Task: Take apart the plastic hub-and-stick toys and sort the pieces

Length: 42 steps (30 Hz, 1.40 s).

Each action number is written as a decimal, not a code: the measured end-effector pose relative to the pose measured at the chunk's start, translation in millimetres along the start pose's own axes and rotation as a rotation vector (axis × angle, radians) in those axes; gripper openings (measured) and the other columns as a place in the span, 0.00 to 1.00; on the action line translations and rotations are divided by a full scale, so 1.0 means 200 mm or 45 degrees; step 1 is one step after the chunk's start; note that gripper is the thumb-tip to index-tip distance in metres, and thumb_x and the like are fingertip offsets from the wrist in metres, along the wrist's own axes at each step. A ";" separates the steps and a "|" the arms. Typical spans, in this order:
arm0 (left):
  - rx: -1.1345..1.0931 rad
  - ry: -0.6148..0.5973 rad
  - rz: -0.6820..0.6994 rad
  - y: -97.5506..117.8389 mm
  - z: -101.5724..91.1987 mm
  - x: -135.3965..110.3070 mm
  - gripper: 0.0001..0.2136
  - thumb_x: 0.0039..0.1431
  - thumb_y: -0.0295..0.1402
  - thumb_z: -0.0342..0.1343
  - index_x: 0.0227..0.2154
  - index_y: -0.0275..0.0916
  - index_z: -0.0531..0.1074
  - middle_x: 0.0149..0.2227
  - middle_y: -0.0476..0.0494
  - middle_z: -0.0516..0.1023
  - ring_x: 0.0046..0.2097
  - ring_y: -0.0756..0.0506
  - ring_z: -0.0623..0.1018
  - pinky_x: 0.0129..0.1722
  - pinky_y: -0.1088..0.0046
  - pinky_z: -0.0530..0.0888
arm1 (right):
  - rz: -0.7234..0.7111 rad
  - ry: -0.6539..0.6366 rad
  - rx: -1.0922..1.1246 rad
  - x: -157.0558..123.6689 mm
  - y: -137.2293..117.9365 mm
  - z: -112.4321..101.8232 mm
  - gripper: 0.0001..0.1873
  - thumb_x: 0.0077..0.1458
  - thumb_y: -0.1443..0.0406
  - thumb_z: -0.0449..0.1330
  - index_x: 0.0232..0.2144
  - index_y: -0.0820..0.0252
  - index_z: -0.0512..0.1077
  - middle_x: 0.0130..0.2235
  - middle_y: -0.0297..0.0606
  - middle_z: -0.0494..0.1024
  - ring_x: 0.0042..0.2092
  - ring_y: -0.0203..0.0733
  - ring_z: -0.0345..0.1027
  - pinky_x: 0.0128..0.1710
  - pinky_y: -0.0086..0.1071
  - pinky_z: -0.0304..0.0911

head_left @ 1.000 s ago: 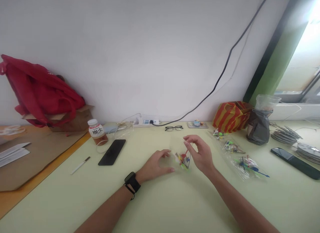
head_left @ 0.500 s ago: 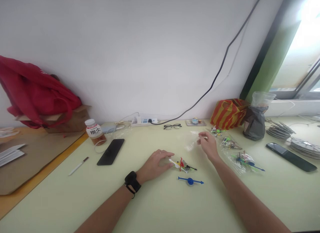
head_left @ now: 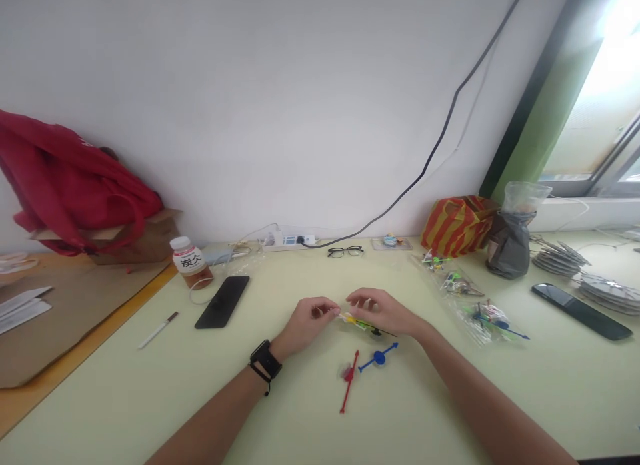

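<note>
My left hand (head_left: 313, 323) is closed in a pinch on the tip of a white arrow spinner (head_left: 345, 316) at the pile's left side. Opposite it, my right hand (head_left: 380, 310) curves over the pile with thumb and fingers apart, close to a yellow spinner (head_left: 356, 321). A green spinner (head_left: 362, 325) and a black arrow spinner (head_left: 377, 332) lie beside these, partly covered by my right hand. Nearer to me, a red arrow spinner (head_left: 349, 378) and a blue arrow spinner (head_left: 379, 358) rest separately on the table.
Clear bags of spinners (head_left: 493, 322) lie at the right, near a phone (head_left: 580, 312) and stacked grey discs (head_left: 613, 293). To the left are another phone (head_left: 223, 302), a bottle (head_left: 191, 264) and a pen (head_left: 158, 330). Eyeglasses (head_left: 345, 251) sit by the wall.
My right hand has come left and nearer from the clear plastic, which no longer shows there. The red spinner has moved out of the pile towards me, and the blue one has turned.
</note>
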State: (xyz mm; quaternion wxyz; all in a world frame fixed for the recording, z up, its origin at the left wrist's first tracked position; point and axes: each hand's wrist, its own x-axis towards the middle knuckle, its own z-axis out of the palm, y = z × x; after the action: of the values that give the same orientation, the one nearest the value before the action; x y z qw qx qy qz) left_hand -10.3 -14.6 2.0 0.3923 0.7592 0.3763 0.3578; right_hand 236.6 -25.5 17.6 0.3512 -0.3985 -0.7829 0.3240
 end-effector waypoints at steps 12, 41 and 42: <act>-0.425 0.237 -0.116 -0.04 -0.08 0.05 0.20 0.49 0.40 0.73 0.44 0.37 0.81 0.39 0.40 0.84 0.41 0.43 0.82 0.47 0.64 0.79 | 0.059 -0.012 0.120 0.02 -0.03 0.16 0.14 0.61 0.58 0.62 0.45 0.56 0.78 0.40 0.39 0.82 0.40 0.43 0.74 0.39 0.34 0.67; -0.333 0.738 0.035 0.04 -0.16 0.05 0.13 0.51 0.38 0.72 0.32 0.38 0.76 0.32 0.44 0.82 0.34 0.45 0.81 0.38 0.66 0.80 | 0.121 0.000 0.373 0.26 -0.22 0.32 0.12 0.56 0.55 0.65 0.37 0.56 0.74 0.26 0.29 0.73 0.27 0.36 0.66 0.28 0.31 0.62; -0.322 0.725 0.058 0.05 -0.15 0.05 0.12 0.52 0.38 0.71 0.33 0.38 0.76 0.33 0.44 0.82 0.35 0.45 0.82 0.39 0.66 0.80 | 0.125 -0.001 0.416 0.26 -0.22 0.34 0.11 0.57 0.56 0.65 0.36 0.56 0.73 0.26 0.30 0.73 0.27 0.36 0.67 0.29 0.31 0.63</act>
State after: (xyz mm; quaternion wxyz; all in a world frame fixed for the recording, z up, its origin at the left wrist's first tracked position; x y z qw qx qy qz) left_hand -28.6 -0.7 26.0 0.3545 0.5819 0.4066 0.6086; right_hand 141.5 -17.6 31.5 0.3948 -0.3737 -0.6995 0.4639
